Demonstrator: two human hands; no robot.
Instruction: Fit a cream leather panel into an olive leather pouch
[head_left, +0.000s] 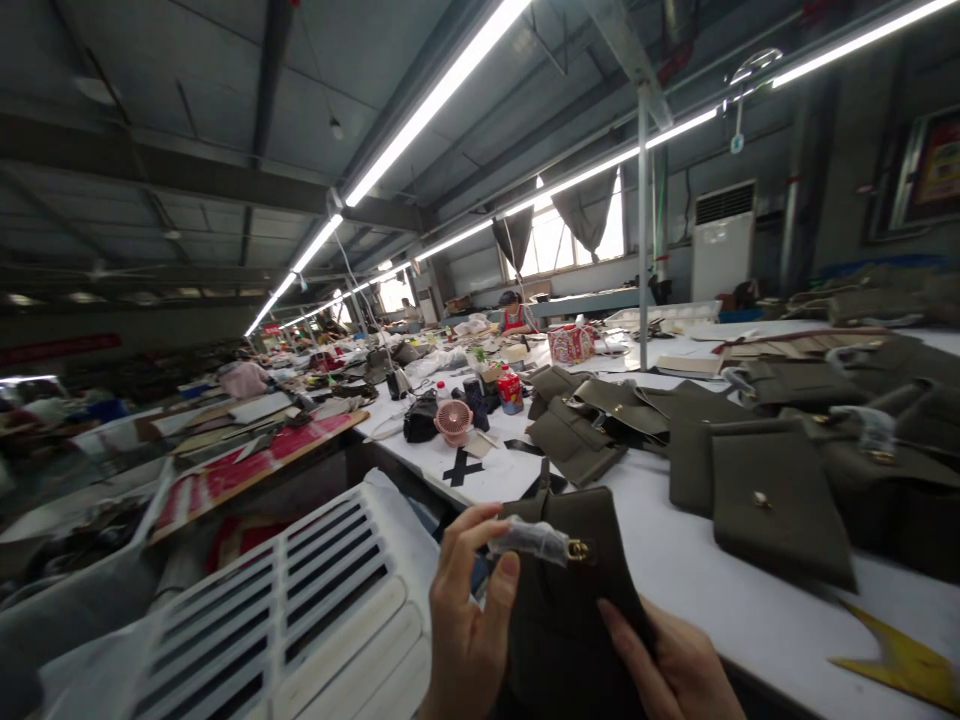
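One dark olive bag (551, 630) is located at the lower centre of the frame, between your left hand (469, 610) and your right hand (679, 655). Your right hand pinches the bag's right side, with the thumb pressed against the front panel. Your left hand is partly spread: thumb and forefinger are apart at the left end of the plastic-wrapped handle (532, 540). You cannot tell from this view whether they grip it. A gold-coloured ring (577, 550) sits at the handle's right end, against the bag.

The white desk (649, 540) extends behind the bag. At the right of the frame it carries further olive bags; the nearest one (772, 490) shows a metal clasp on its front. A yellow piece (904, 655) lies at the lower right. Near the frame's centre, locate the pink fan (454, 422), the red container (510, 390) and, in front of them, a black tape cross (461, 467). A white slatted rack (360, 660) occupies the lower left, beside your left hand. A person in red (514, 318) is visible in the background, above centre.
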